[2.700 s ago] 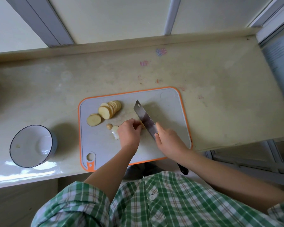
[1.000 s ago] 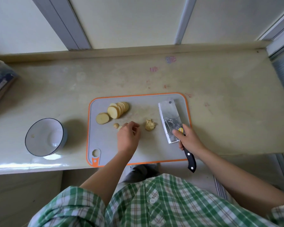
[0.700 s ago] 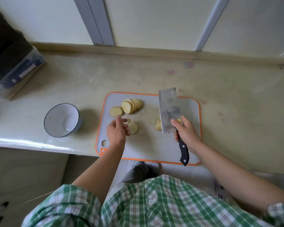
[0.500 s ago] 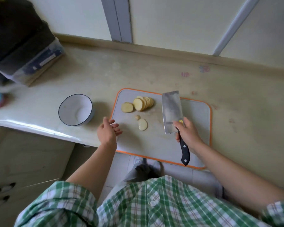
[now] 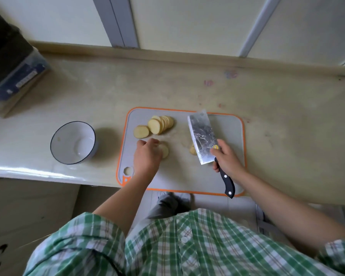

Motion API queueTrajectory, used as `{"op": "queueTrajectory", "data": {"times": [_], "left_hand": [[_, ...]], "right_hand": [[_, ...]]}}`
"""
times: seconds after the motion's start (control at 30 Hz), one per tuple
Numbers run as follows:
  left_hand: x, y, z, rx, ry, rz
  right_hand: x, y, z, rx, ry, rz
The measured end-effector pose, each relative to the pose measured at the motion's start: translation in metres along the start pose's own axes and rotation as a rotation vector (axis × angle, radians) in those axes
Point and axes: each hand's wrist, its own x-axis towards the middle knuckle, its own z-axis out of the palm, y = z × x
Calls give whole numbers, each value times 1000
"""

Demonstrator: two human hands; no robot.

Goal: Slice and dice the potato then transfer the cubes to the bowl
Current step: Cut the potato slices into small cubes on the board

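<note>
A grey cutting board (image 5: 227, 124) with an orange rim is set on the tabletop (image 5: 287, 136), its near edge drawn right up to the tabletop's near edge and seemingly a little past it. On the board's far left part a fanned row of potato slices (image 5: 160, 124) is leaned together, and a single slice (image 5: 141, 131) is laid flat just left of the row.

The left hand (image 5: 146, 155) is held knuckles-up over the left half of the board with its fingers curled down. A loose slice (image 5: 164, 151) is partly covered by it on the right, and whether that slice is pinched or only touched cannot be told.

The knife (image 5: 202, 140) is gripped by the right hand (image 5: 226, 159) at the top of its black handle, the fingers wrapped round it. The broad blade is turned face-up and pointed far, while the butt of the handle reaches past the board's near edge. A few diced pieces (image 5: 192, 150) are seen at the blade's left edge, partly hidden by it.

The bowl (image 5: 68, 136) – white, dark-rimmed – is stood left of the board and apart from it, close to the tabletop's near edge, with a bare strip left between the two. Wide bare surface is left to the right of the board and beyond it up to the raised far edge. A box (image 5: 14, 76) is placed at the far left end.
</note>
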Motion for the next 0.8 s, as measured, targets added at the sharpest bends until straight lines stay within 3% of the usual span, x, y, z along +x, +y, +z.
{"op": "queueTrajectory", "data": {"times": [0.1, 0.4, 0.57, 0.8], "left_hand": [[6, 2, -2, 61, -21, 17], [33, 18, -15, 187, 188, 273], [62, 27, -22, 323, 17, 293], [66, 28, -37, 337, 27, 379]], "right_hand": [[2, -1, 0, 0, 10, -12], [15, -9, 0, -11, -13, -5], [23, -16, 1, -14, -26, 25], [32, -19, 3, 1, -22, 35]]}}
